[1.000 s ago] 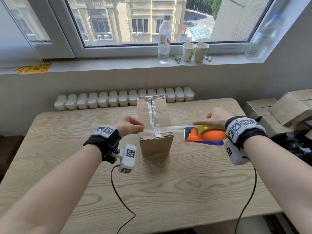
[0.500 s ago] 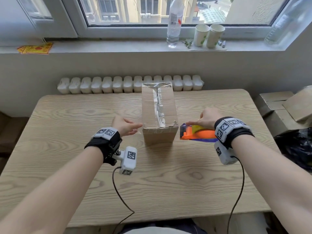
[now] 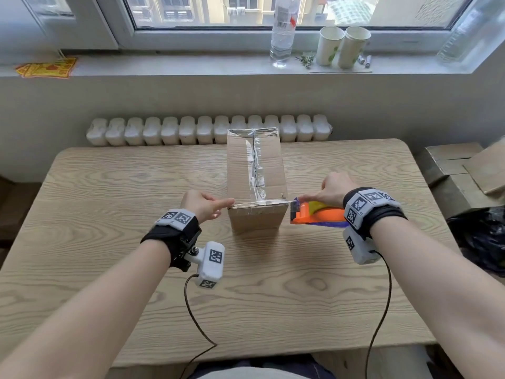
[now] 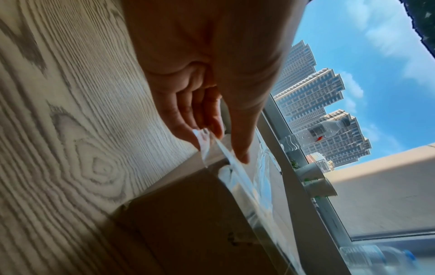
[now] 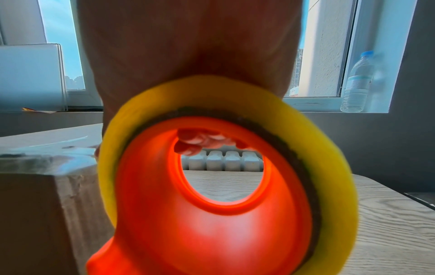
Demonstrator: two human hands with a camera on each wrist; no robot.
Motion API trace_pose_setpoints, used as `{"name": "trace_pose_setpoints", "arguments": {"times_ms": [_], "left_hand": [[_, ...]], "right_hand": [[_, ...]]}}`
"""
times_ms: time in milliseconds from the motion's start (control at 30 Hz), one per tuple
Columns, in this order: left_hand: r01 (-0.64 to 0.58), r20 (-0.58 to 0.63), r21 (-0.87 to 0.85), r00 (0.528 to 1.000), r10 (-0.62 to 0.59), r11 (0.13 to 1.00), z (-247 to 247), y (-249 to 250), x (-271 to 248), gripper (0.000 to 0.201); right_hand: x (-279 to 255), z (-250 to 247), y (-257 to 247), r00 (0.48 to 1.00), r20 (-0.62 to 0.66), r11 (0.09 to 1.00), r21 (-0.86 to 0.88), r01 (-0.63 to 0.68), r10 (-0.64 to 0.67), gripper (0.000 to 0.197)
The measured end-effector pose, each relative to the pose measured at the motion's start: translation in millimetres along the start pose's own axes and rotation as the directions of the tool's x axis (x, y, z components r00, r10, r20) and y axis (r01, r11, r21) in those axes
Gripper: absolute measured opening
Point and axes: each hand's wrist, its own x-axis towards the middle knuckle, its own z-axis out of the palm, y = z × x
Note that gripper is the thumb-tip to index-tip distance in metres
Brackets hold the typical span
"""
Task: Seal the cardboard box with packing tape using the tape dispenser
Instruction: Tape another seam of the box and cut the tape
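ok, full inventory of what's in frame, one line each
box: 1, brown, mid table, taped along top
tape strip: 1, clear, across box's near top edge
dispenser: 1, orange with yellow roll, right of box
table: 1, light wood
bottles: 2, clear, windowsill
cups: 2, white, windowsill
boxes: a stack, brown, right of table
radiator: 1, white, behind table
left hand: pinches tape end at box's left edge
right hand: grips dispenser
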Motion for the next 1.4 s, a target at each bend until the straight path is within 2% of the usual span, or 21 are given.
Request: {"name": "trace_pose_setpoints", "arguments": {"times_ms": [267,467,600,633,700,767,833,867,933,1000,1033,1067,1100,1233,1333,1400], "left_hand": [[-0.092,-0.128,0.094,0.986,0.104,0.991,8,7,4,0.033],[-0.110,-0.095,0.253,0.986,0.138,0.961,9,8,7,0.029],[-0.098,-0.121,0.398,0.980,0.158,0.912,12,18,1,0.030],[-0.097,-0.129,0.414,0.978,0.163,0.905,12,22,-3,0.035],[-0.072,-0.144,0.413,0.979,0.143,0.908,11,26,-7,0.058],[-0.096,-0.152,0.472,0.970,0.189,0.876,11,30,-11,0.068],[-0.234,-0.101,0.578,0.930,0.353,0.781,16,31,-15,0.059],[-0.351,-0.028,0.615,0.885,0.464,0.707,22,31,-18,0.052],[-0.601,0.196,0.602,0.750,0.631,0.526,38,28,-27,0.048],[-0.764,0.425,0.551,0.604,0.674,0.337,58,24,-35,0.049],[-0.800,0.503,0.544,0.552,0.666,0.253,67,22,-37,0.049],[-0.819,0.550,0.541,0.518,0.656,0.194,75,20,-38,0.049],[-0.827,0.573,0.538,0.500,0.650,0.162,82,18,-38,0.049],[-0.823,0.590,0.554,0.496,0.637,0.128,95,7,-33,0.052],[-0.825,0.608,0.560,0.468,0.641,0.072,95,-2,-25,0.054],[-0.819,0.610,0.571,0.466,0.641,0.052,93,-7,-21,0.054]], "right_hand": [[3,11,-5,1.000,-0.006,0.997,0.071,-0.025,0.026,0.070],[0,14,-7,0.998,-0.025,0.996,0.075,-0.047,0.049,0.068],[-3,14,-8,0.998,-0.016,0.994,0.091,-0.053,0.054,0.067],[-4,13,-8,0.998,-0.017,0.994,0.095,-0.052,0.054,0.067],[-6,12,-8,0.998,-0.023,0.994,0.102,-0.051,0.054,0.066],[-9,10,-8,0.998,-0.033,0.993,0.109,-0.051,0.055,0.065],[-11,11,-6,0.998,-0.037,0.992,0.119,-0.048,0.052,0.065],[-11,11,-5,0.998,-0.036,0.991,0.123,-0.045,0.050,0.065],[-11,11,-4,0.998,-0.034,0.990,0.132,-0.040,0.045,0.066],[-11,10,-2,0.999,-0.029,0.990,0.132,-0.038,0.043,0.066],[-11,9,0,0.999,-0.027,0.991,0.130,-0.038,0.042,0.066],[-11,8,1,0.999,-0.025,0.991,0.130,-0.035,0.038,0.066],[-11,7,3,0.999,-0.023,0.991,0.129,-0.029,0.033,0.065],[-13,3,11,1.000,-0.004,0.989,0.144,-0.021,0.022,0.060],[-13,-2,16,0.999,0.035,0.975,0.218,-0.043,0.037,0.046],[-13,-5,19,0.996,0.088,0.957,0.285,-0.056,0.032,0.038]]}}
